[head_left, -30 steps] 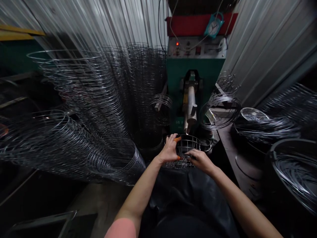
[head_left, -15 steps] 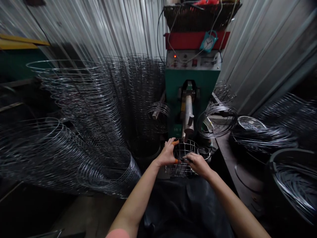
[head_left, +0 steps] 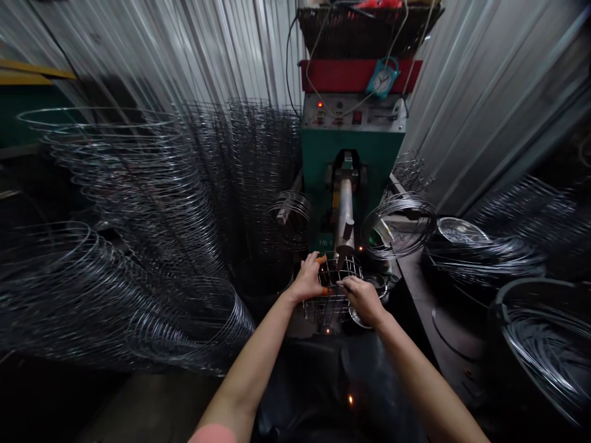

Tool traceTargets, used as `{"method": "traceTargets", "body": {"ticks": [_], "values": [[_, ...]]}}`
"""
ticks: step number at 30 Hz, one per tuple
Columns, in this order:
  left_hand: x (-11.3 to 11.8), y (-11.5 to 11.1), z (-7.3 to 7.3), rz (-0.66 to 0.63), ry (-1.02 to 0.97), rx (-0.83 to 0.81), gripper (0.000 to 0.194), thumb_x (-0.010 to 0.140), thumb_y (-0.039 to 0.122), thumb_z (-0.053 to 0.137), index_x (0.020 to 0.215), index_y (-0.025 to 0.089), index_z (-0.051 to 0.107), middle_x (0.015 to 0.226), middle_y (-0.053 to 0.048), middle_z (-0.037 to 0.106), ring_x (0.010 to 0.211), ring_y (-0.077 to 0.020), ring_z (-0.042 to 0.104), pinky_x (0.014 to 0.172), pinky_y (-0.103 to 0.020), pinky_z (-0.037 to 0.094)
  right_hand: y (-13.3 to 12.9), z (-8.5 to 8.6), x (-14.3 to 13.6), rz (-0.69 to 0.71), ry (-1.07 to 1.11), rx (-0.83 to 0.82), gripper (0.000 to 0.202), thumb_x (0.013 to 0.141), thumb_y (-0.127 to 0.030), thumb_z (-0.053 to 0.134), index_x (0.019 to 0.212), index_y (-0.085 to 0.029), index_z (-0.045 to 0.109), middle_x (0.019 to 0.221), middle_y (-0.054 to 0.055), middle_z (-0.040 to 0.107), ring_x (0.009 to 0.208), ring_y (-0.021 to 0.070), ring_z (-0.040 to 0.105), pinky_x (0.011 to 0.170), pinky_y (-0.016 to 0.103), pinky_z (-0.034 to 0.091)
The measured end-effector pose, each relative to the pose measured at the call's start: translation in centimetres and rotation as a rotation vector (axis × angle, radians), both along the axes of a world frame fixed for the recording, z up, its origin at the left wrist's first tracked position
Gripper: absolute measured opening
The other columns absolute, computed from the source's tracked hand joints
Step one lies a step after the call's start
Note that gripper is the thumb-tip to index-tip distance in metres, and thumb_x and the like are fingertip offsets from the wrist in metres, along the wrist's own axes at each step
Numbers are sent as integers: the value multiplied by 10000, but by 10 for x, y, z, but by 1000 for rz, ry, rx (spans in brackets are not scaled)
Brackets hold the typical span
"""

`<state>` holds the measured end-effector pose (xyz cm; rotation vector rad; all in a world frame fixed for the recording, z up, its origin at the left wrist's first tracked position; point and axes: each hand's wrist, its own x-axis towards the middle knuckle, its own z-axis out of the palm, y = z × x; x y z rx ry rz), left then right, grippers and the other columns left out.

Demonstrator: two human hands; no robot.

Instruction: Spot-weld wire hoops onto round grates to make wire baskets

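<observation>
A small wire basket [head_left: 347, 266] is under the lower end of the grey metal arm [head_left: 345, 215] of a green spot welder [head_left: 318, 154]. My left hand [head_left: 306, 280], with orange covers on thumb and forefinger, grips the basket's left side. On the near right side, my right hand [head_left: 364, 300] is closed in a pinch by the basket's rim; a small thin piece seems to be at its fingertips, too small to name. Glowing sparks [head_left: 351, 400] show over my dark apron [head_left: 323, 375] and close to the basket.
Tall stacks of wire rings [head_left: 152, 178] crowd the left. Wire hoops [head_left: 399, 224] hang on the machine's right side. Farther right are a wire bundle [head_left: 489, 258] and a black tub [head_left: 503, 314] of wires. A teal clock [head_left: 383, 79] hangs above the control panel [head_left: 378, 117].
Orange sparks have appeared around the basket and over the apron. The basket and welder arm are now closer together. The whole view has shifted slightly, and both hands keep their places on the basket.
</observation>
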<state>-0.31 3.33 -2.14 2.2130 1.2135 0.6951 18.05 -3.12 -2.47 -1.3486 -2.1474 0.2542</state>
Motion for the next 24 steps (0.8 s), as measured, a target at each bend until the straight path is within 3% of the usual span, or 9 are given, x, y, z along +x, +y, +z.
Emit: {"method": "traceTargets", "body": {"ticks": [3,7,9,11,13,15,18,24], "values": [[2,4,0,-2,-13,25,965,413,379,833,1260,153,427,1378,-204,317,1309,-359,257,1042,-548,232,0,3,-2,-68,85,23,170,852,-205,518,956,-212,652,973,62,636,820,162,622,712,243,475],[5,-3,-4,66,-8,22,1005,404,347,838,1282,152,390,1404,-206,270,1333,-364,203,1055,-568,174,-32,-6,-3,-209,411,-32,281,804,-321,571,1054,-198,609,1035,90,584,906,195,581,767,289,468],[6,-6,-6,101,-11,28,1005,410,332,838,1286,159,377,1420,-200,244,1343,-368,174,1059,-581,131,-57,-21,0,-277,639,-209,296,783,-384,576,998,-183,613,949,77,598,860,192,576,728,290,472],[7,-5,-6,145,-22,33,991,409,321,840,1276,165,385,1419,-192,249,1341,-366,181,1060,-580,127,-82,-40,6,-359,889,-500,325,741,-436,604,932,-174,619,758,32,582,688,156,559,571,244,456],[7,0,-5,196,-39,30,974,407,318,841,1261,160,400,1406,-188,271,1331,-357,213,1062,-559,159,-103,-60,13,-464,1141,-767,392,661,-449,677,929,-168,623,586,-32,484,510,96,465,422,174,346],[7,5,-2,238,-52,29,956,412,326,838,1249,150,410,1395,-188,285,1322,-343,240,1062,-530,194,-118,-74,21,-568,1348,-899,451,574,-401,756,933,-158,633,533,-63,416,446,57,384,375,135,243],[9,10,1,279,-55,41,926,428,334,830,1239,156,419,1383,-179,302,1313,-330,262,1053,-519,220,-129,-82,31,-636,1529,-944,407,520,-293,801,865,-137,654,534,-56,421,437,39,368,357,118,202],[13,13,-2,316,-18,46,921,430,329,829,1237,164,418,1370,-175,321,1300,-338,277,1039,-544,233,-130,-80,36,-638,1690,-919,252,563,-151,754,783,-138,632,579,-37,464,436,48,423,343,127,259]]}}
